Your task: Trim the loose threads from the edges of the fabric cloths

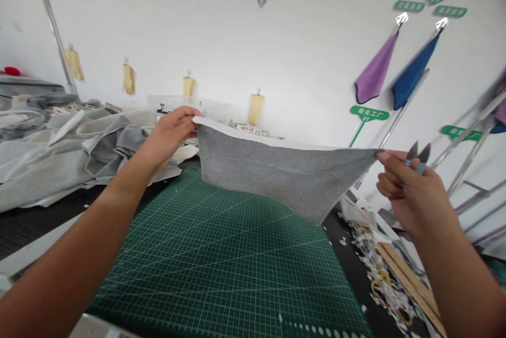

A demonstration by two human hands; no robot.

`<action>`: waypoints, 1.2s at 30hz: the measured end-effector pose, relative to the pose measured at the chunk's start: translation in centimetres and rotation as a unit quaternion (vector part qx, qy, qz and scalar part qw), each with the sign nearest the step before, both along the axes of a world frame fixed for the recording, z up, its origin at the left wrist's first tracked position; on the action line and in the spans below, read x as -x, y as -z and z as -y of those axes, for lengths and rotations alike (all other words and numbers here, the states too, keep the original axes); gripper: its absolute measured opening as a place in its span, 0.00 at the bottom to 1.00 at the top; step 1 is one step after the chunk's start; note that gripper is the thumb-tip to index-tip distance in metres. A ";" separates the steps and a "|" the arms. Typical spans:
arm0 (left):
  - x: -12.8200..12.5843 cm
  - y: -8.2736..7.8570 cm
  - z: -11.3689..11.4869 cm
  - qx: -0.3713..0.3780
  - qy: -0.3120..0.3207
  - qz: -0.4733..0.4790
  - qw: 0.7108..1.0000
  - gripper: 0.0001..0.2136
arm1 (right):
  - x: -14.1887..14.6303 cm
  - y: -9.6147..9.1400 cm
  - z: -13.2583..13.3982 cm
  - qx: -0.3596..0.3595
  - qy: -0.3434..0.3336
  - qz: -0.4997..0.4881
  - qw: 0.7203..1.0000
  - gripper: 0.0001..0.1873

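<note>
A grey cloth (276, 174) with a white top edge is stretched in the air above a green cutting mat (221, 264). My left hand (174, 129) pinches its left top corner. My right hand (411, 190) pinches the right corner between thumb and fingers and also holds small thread snips (418, 156), their blades pointing up. The cloth's lower point hangs close to the mat.
A pile of grey and white fabric (79, 143) lies at the left on the table. White fabric scraps (375, 269) and wooden rulers (407, 274) lie right of the mat. Purple (375, 74) and blue cloths (413, 74) hang on the wall, with several yellow items.
</note>
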State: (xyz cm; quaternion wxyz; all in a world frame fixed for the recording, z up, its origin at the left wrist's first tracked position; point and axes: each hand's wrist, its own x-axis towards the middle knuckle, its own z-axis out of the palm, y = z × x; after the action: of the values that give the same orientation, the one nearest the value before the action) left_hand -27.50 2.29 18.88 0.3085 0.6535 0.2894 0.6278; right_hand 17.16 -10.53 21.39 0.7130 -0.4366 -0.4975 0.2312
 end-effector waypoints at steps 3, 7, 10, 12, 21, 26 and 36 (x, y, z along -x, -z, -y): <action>1.3 2.3 1.0 0.064 0.062 -0.087 0.992 0.12 | -0.6 2.7 1.8 0.063 0.009 0.011 0.998 0.16; 2.6 6.9 1.5 0.161 0.153 -0.259 0.940 0.13 | -1.3 9.1 3.9 0.227 0.029 0.045 0.973 0.26; 2.8 10.1 1.4 0.198 0.215 -0.337 0.895 0.13 | -1.5 13.9 5.0 0.328 0.020 0.077 0.941 0.29; 2.7 11.7 1.2 0.210 0.249 -0.374 0.868 0.14 | -1.6 16.2 5.3 0.379 0.010 0.112 0.918 0.29; 1.6 14.4 1.9 0.181 0.314 -0.497 0.789 0.16 | -4.1 18.6 4.4 0.361 -0.053 0.284 0.887 0.23; 0.3 14.0 2.1 0.159 0.278 -0.467 0.824 0.12 | -2.1 15.5 3.8 0.318 -0.024 0.336 0.886 0.19; -5.4 14.1 -1.0 0.178 0.210 -0.256 0.927 0.16 | 12.9 14.3 -3.8 0.257 -0.146 0.256 0.920 0.21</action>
State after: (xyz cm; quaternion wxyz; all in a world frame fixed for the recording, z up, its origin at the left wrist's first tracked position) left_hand -22.05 3.28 4.81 0.4603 0.7719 0.3215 0.2981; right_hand 4.23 -6.71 7.07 0.3825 -0.5715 -0.6449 0.3334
